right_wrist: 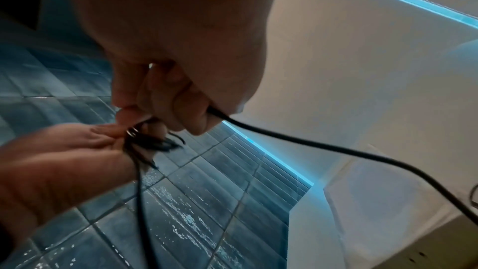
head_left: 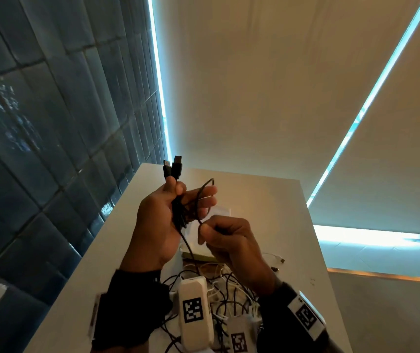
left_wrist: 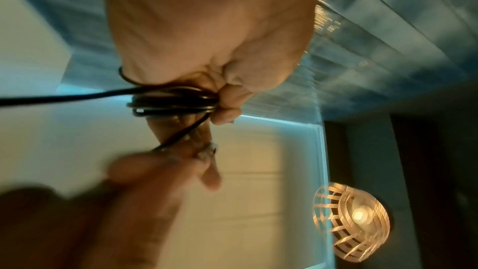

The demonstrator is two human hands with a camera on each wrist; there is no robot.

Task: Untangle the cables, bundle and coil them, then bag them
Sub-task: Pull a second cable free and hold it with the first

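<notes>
My left hand [head_left: 168,212] is raised above the table and grips a coiled black cable [head_left: 182,212]. Two black plugs [head_left: 173,168] stick up above its thumb. In the left wrist view the cable loops [left_wrist: 170,101] lie bunched under the curled fingers. My right hand [head_left: 225,234] sits just right of the left and pinches a strand of the same black cable [right_wrist: 284,136], which trails off to the right in the right wrist view. A loop [head_left: 205,189] arcs over the left fingers.
On the white table [head_left: 267,200] below my wrists lies a tangle of black and white cables [head_left: 229,289]. A clear bag [head_left: 219,212] and a flat pale item [head_left: 198,254] sit behind the hands. A dark tiled wall [head_left: 38,136] runs along the left.
</notes>
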